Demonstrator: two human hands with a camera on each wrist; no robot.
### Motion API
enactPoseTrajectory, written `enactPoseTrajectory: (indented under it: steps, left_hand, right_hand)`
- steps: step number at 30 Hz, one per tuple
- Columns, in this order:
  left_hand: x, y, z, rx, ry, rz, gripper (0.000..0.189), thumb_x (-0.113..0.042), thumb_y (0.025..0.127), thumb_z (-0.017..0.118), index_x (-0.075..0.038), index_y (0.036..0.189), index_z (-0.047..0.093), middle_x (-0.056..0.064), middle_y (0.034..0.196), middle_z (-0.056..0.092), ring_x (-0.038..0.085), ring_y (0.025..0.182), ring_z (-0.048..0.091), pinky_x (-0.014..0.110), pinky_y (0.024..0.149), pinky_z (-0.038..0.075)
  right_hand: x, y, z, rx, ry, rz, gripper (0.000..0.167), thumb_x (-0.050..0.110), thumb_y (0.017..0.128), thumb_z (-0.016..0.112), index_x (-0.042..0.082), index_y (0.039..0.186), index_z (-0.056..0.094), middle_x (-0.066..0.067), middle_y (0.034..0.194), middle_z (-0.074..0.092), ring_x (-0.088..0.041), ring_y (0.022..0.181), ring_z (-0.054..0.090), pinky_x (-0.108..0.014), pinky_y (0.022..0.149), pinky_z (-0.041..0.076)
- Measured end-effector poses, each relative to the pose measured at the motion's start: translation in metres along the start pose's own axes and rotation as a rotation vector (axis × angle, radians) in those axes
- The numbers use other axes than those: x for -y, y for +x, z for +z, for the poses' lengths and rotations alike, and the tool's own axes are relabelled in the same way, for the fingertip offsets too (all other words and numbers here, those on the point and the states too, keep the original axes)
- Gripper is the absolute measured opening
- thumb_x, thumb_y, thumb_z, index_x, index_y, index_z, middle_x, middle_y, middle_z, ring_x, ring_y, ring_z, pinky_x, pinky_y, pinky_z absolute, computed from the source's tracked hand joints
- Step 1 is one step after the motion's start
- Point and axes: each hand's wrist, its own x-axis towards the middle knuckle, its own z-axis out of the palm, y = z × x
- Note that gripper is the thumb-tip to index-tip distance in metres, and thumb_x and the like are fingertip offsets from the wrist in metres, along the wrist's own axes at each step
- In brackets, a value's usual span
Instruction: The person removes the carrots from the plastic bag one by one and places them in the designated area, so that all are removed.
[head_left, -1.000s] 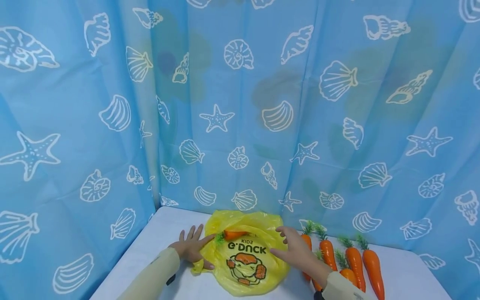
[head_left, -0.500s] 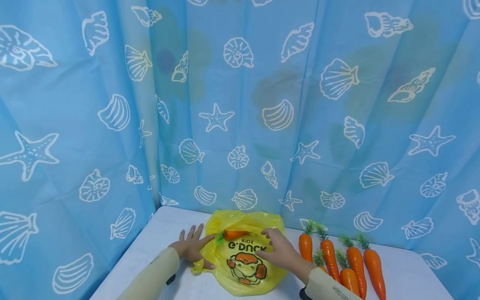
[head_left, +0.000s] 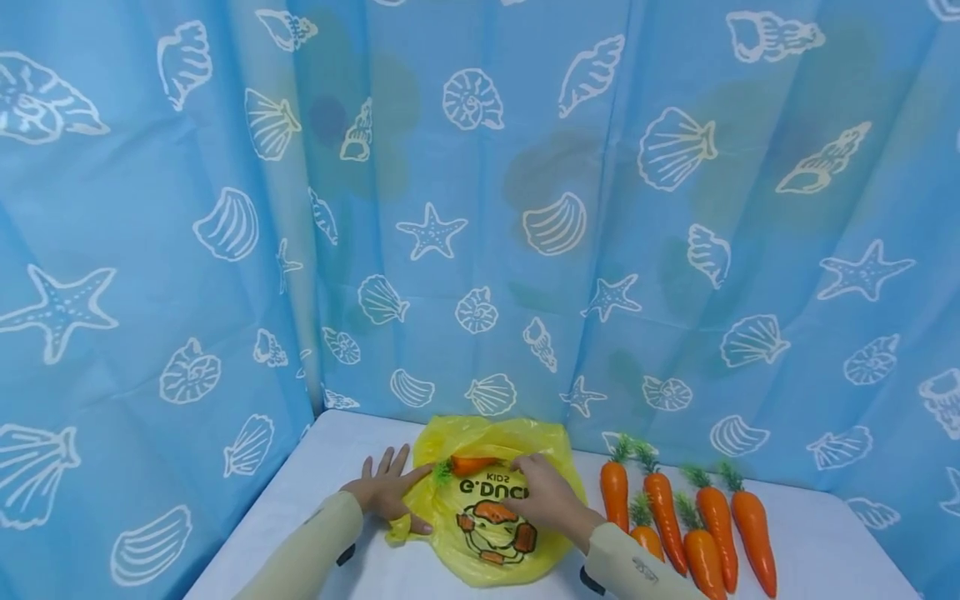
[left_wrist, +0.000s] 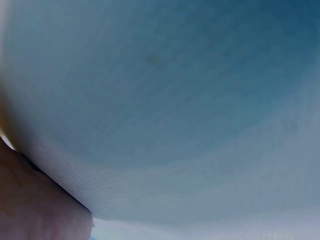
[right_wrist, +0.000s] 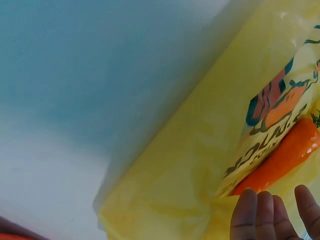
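In the head view, a yellow plastic bag (head_left: 551, 542) with a printed duck lies flat on the white table. An orange toy carrot (head_left: 472, 465) with a green top sits in the bag's mouth. My left hand (head_left: 386, 492) rests with spread fingers at the bag's left side, touching its edge. Over the upper right of the print is my right hand (head_left: 551, 492), thumb apart from the fingers. The right wrist view shows its fingers (right_wrist: 265, 215) fairly straight beside the tip of the carrot (right_wrist: 287, 152). Only a little skin of the left hand (left_wrist: 40, 200) shows in the left wrist view.
Several more toy carrots (head_left: 744, 533) with green tops lie to the right of the bag. A blue curtain (head_left: 465, 208) with white shell prints hangs behind the white table (head_left: 345, 433) and along its left side.
My right hand has moved left from the bag's right edge to over the print near the carrot's tip. My left hand stays at the bag's left side.
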Motion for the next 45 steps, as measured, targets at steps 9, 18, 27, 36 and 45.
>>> enactPoseTrajectory:
  steps: [9,18,27,36,45]
  left_hand:
    - [-0.004,-0.011,0.000,0.031,-0.011,0.015,0.109,-0.084,0.058,0.070,-0.044,0.152,0.033,0.010,0.168,0.005,0.041,0.153,0.001,0.068,0.118,-0.004]
    - [-0.004,-0.014,-0.014,0.015,0.012,0.016,0.107,-0.082,0.061,0.070,-0.042,0.153,0.031,0.010,0.168,0.004,0.039,0.153,0.001,0.066,0.119,-0.003]
    - [-0.005,-0.013,-0.012,0.011,0.000,0.018,0.105,-0.081,0.062,0.071,-0.043,0.152,0.032,0.010,0.168,0.006,0.040,0.153,0.002,0.066,0.119,-0.002]
    - [-0.003,-0.009,-0.008,0.012,0.005,0.008,0.107,-0.083,0.059,0.070,-0.044,0.152,0.032,0.010,0.168,0.006,0.040,0.153,0.001,0.067,0.118,-0.004]
    - [0.001,-0.001,-0.005,0.015,0.015,0.020,0.111,-0.088,0.055,0.067,-0.047,0.151,0.030,0.010,0.168,0.004,0.040,0.153,-0.001,0.068,0.117,-0.006]
  right_hand:
    - [0.008,0.003,0.015,0.054,0.050,-0.018,0.054,0.038,0.084,0.078,0.004,0.123,0.061,-0.013,0.120,0.058,-0.028,0.103,0.058,-0.046,0.083,0.053]
    - [0.019,0.021,0.014,0.048,0.011,-0.031,0.056,0.039,0.085,0.077,0.005,0.127,0.060,-0.011,0.122,0.059,-0.025,0.106,0.058,-0.045,0.086,0.053]
    - [0.022,0.029,0.015,0.065,0.032,-0.071,0.052,0.038,0.087,0.074,0.007,0.126,0.061,-0.011,0.125,0.059,-0.030,0.114,0.057,-0.050,0.093,0.051]
    - [0.032,0.041,0.022,0.072,0.058,-0.031,0.055,0.040,0.085,0.076,0.007,0.126,0.060,-0.009,0.122,0.060,-0.027,0.110,0.058,-0.049,0.093,0.051]
    - [0.031,0.048,0.023,0.027,0.085,-0.064,0.058,0.035,0.083,0.079,0.003,0.126,0.058,-0.012,0.122,0.059,-0.028,0.109,0.058,-0.049,0.093,0.051]
